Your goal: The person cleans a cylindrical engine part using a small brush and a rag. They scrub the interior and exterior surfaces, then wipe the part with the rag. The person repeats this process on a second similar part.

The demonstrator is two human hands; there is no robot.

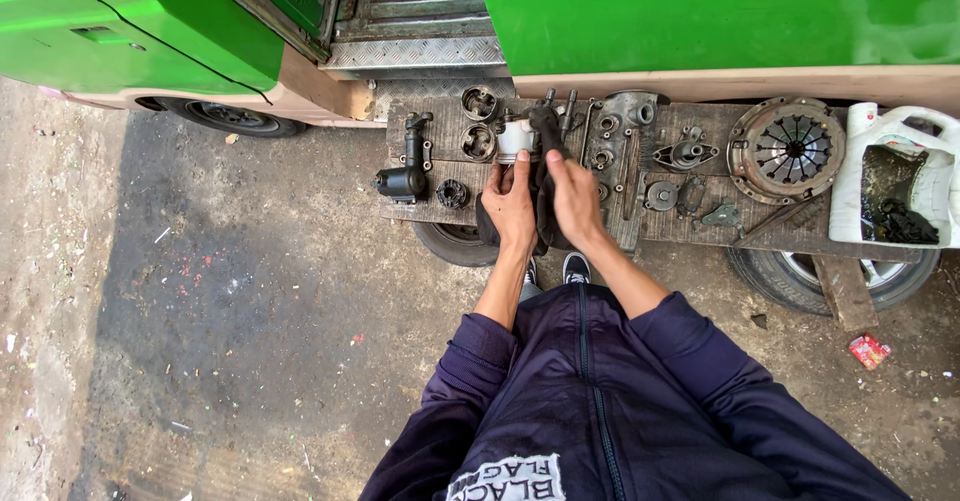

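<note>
1. Hands meet over a wooden board [700,226] laid across two tyres: the left hand [511,204] cups a pale metal piston [517,138] from below, fingers closed on it.
2. The right hand [574,197] grips a dark rag [548,176] pressed to the piston's side (the rag hides part of it).
3. Two more pistons [479,121] lie just beside, left of the held one.
4. A clutch plate [786,149] and a cut white jug [893,189] sit well to the right.
5. A green vehicle [700,11] stands behind the board.
</note>
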